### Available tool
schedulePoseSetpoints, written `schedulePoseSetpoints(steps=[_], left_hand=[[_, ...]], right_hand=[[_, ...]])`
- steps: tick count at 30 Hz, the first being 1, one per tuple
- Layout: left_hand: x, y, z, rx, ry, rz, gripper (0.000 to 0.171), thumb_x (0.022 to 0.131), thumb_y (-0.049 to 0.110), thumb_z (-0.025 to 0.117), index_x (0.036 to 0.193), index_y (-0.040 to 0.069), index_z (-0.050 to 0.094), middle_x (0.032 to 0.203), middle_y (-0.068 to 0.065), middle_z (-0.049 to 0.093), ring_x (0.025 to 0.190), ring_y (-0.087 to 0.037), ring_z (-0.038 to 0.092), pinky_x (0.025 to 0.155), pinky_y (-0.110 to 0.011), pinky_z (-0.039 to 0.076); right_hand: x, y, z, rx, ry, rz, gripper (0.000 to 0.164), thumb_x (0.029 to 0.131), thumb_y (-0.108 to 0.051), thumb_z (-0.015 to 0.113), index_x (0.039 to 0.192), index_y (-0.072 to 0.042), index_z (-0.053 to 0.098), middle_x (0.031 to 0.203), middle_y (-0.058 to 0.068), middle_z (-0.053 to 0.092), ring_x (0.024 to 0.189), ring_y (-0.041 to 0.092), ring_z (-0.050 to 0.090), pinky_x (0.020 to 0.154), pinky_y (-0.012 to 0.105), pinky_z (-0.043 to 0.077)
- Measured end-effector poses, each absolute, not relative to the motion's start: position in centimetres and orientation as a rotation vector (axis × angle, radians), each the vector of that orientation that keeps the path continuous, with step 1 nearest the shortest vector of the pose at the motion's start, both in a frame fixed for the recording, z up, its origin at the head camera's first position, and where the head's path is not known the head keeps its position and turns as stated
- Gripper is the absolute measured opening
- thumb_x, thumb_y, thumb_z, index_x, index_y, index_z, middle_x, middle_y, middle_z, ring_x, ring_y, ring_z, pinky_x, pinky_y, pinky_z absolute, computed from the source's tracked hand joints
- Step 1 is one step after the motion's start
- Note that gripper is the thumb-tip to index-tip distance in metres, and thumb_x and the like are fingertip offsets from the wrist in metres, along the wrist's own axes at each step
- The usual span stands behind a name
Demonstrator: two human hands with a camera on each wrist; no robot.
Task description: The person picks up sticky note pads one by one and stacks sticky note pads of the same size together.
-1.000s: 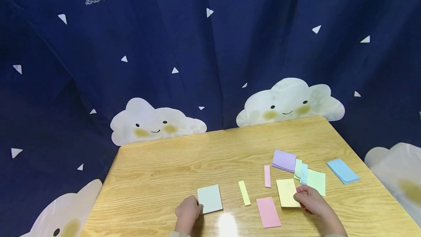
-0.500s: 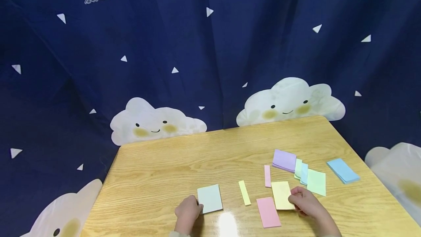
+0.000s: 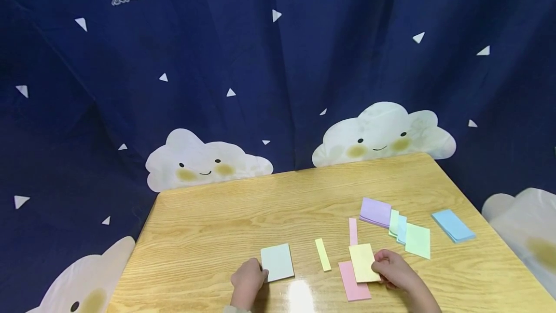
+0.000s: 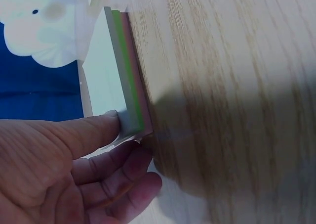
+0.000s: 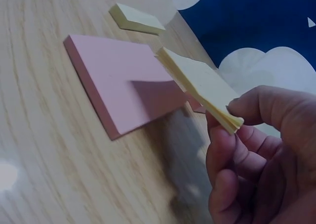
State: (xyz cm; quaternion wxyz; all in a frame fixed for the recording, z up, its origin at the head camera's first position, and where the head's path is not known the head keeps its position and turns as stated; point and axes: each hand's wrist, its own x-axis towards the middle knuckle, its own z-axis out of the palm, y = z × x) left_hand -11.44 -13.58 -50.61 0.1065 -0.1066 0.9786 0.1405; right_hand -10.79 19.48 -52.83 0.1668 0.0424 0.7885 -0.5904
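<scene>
My right hand (image 3: 393,269) pinches a yellow sticky-note pad (image 3: 363,261) by its right edge, thumb on top. In the right wrist view this pad (image 5: 202,80) hovers tilted above the table, casting a shadow on a thick pink sticky-note pad (image 5: 113,80). From the head view it overlaps the upper part of that pink pad (image 3: 356,291). My left hand (image 3: 249,277) pinches the lower-left corner of a square stack of sticky-note pads (image 3: 278,262). Seen by the left wrist camera, that stack (image 4: 106,75) has a whitish pad on top, with green and pink layers beneath.
A narrow yellow pad (image 3: 323,255) and a narrow pink pad (image 3: 353,232) lie between the hands. Farther right are purple notes (image 3: 375,211), small green and blue strips (image 3: 401,228), a green square (image 3: 418,241) and blue notes (image 3: 452,226). A dark blue curtain (image 3: 278,62) hangs behind the table.
My right hand has carried the yellow pad leftward and slightly nearer, from beside the pink pad to over it. The left hand and its stack have stayed in place.
</scene>
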Motion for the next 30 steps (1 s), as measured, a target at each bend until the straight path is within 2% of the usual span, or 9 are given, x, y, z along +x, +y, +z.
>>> schedulePoseSetpoints(steps=[8, 17, 23, 30], left_hand=[[-11.5, -13.6, -50.4, -0.316, 2.884, 0.431, 0.022, 0.076, 0.02, 0.063, 0.058, 0.011, 0.056, 0.059, -0.001, 0.051, 0.053, -0.015, 0.043, 0.055, -0.038, 0.037], [-11.6, -13.5, -50.3, -0.316, 2.867, 0.418, 0.024, 0.078, 0.019, 0.063, 0.056, 0.012, 0.055, 0.055, 0.0, 0.049, 0.051, -0.014, 0.042, 0.052, -0.034, 0.035], [-11.6, -13.5, -50.3, -0.318, 2.868, 0.422, 0.026, 0.077, 0.019, 0.063, 0.055, 0.012, 0.053, 0.053, 0.0, 0.047, 0.05, -0.014, 0.041, 0.051, -0.032, 0.033], [-11.6, -13.6, -50.6, -0.306, 2.88, 0.428, 0.027, 0.076, 0.018, 0.063, 0.052, 0.012, 0.051, 0.051, 0.001, 0.046, 0.048, -0.014, 0.041, 0.05, -0.032, 0.033]], right_hand=[[-10.5, 18.7, -53.3, 0.043, 2.235, -1.635, 0.015, 0.072, -0.005, 0.05, 0.085, 0.002, 0.047, 0.052, -0.001, 0.044, 0.043, 0.007, 0.036, 0.039, 0.018, 0.028], [-9.8, 17.8, -53.9, -0.03, 2.236, -1.624, 0.011, 0.07, -0.003, 0.05, 0.08, 0.002, 0.049, 0.051, -0.002, 0.043, 0.04, 0.005, 0.035, 0.038, 0.017, 0.025], [-9.4, 17.1, -53.9, 0.046, 2.292, -1.54, 0.01, 0.069, -0.004, 0.05, 0.078, 0.0, 0.049, 0.048, -0.003, 0.044, 0.039, 0.005, 0.04, 0.037, 0.016, 0.026], [-9.0, 16.3, -53.5, 0.163, 2.473, -1.408, 0.01, 0.065, -0.003, 0.055, 0.073, -0.002, 0.048, 0.05, 0.0, 0.041, 0.039, 0.007, 0.034, 0.038, 0.018, 0.027]])
